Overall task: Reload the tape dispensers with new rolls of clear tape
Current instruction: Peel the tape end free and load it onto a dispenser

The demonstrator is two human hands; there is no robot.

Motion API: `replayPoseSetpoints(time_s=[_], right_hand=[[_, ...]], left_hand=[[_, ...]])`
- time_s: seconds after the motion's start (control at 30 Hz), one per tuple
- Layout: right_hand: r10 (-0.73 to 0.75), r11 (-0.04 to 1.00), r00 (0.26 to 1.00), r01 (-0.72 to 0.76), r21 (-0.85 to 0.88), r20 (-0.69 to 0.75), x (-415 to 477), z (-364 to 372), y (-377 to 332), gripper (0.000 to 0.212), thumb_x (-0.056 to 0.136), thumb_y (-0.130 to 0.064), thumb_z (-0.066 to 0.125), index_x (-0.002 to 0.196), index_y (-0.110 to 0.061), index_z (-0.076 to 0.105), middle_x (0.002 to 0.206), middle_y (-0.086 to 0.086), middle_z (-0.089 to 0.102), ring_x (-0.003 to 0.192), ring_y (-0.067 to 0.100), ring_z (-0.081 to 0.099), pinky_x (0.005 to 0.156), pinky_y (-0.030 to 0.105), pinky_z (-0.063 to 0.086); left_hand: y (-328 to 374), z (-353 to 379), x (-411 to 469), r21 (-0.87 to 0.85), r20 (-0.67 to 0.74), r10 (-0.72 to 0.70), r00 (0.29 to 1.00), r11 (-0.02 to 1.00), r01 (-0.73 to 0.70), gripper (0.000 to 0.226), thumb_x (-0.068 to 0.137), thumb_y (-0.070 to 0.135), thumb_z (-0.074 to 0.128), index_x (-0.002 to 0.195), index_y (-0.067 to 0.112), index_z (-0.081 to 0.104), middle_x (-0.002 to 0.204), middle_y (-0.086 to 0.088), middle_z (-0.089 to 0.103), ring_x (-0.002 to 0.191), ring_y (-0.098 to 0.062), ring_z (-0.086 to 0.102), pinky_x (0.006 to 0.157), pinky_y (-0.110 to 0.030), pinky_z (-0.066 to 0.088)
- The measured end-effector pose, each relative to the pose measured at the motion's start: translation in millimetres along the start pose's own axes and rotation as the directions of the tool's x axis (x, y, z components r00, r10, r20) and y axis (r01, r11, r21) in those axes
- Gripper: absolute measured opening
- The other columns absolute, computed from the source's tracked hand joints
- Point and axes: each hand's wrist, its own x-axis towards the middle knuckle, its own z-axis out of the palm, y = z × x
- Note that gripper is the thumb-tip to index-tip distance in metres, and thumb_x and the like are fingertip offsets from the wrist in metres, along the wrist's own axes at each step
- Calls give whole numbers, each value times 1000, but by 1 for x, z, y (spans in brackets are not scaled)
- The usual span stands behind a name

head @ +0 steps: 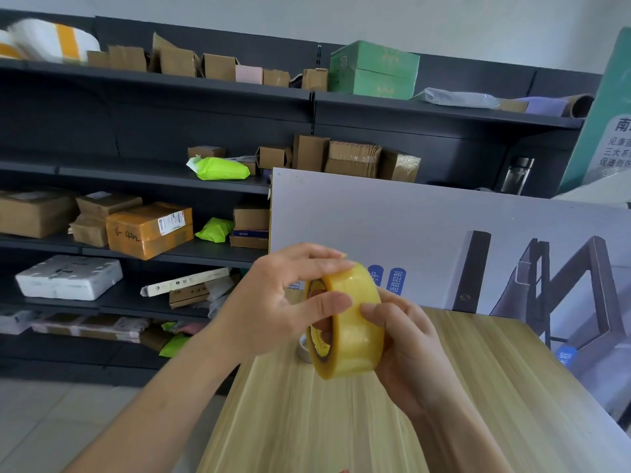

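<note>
A thick roll of yellowish clear tape (355, 332) is held up above the wooden table (307, 421), its open core facing left. My left hand (273, 302) grips it from the left, fingers over the top edge and thumb on the outer face. My right hand (409, 349) supports it from the right and beneath, thumb tip pressing on the tape surface. Behind the roll, a small grey object (304, 349) sits on the table, mostly hidden. No tape dispenser is visible.
A white printed board (444, 233) stands upright along the table's far edge. Dark shelves (136, 179) with several cardboard boxes and green parcels fill the left and back. A water bottle (517, 175) stands behind the board. Tiled floor lies at lower left.
</note>
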Motion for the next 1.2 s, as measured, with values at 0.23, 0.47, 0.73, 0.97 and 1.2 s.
replayPoseSetpoints(time_s=[0.23, 0.47, 0.73, 0.97, 1.2], right_hand=[[75, 997, 994, -74, 22, -85, 4, 4, 0, 25, 69, -13, 62, 88, -3, 74, 82, 21, 71, 67, 32, 70, 57, 40, 58], [180, 977, 981, -169, 127, -75, 11, -1, 4, 65, 72, -31, 58, 120, 12, 54, 92, 34, 66, 69, 39, 66, 63, 43, 57], [190, 978, 979, -182, 104, -70, 16, -9, 4, 45, 63, -21, 56, 97, 9, 62, 88, 27, 61, 83, 39, 59, 83, 49, 48], [93, 994, 991, -87, -66, 97, 10, -9, 1, 30, 58, -32, 57, 68, -6, 68, 60, 15, 60, 55, 23, 58, 61, 36, 49], [111, 993, 989, -107, -40, 97, 9, -10, 0, 42, 45, -30, 69, 76, -2, 64, 57, 14, 59, 44, 21, 54, 48, 29, 48]], left_hand=[[-5, 2, -1, 159, -41, 176, 984, 973, -167, 54, 80, 67, 52, 122, 35, 57, 126, 21, 55, 124, -4, 47, 101, -46, 40], [-5, -3, -2, -61, -10, 149, 989, 987, -149, 35, 76, 38, 71, 109, 24, 70, 118, 9, 65, 116, -15, 58, 91, -29, 50], [-2, 6, -5, 73, -223, 276, 935, 961, -266, 30, 71, 36, 76, 91, 15, 75, 101, 1, 68, 99, -18, 62, 79, -33, 53], [-4, 8, -7, 129, -393, 293, 871, 956, -264, 38, 72, 42, 74, 81, 5, 73, 85, -4, 67, 82, -18, 65, 65, -31, 55], [-3, 5, -9, 6, -353, 244, 903, 966, -258, 29, 76, 37, 73, 88, 11, 73, 93, -1, 69, 89, -19, 67, 72, -33, 56]])
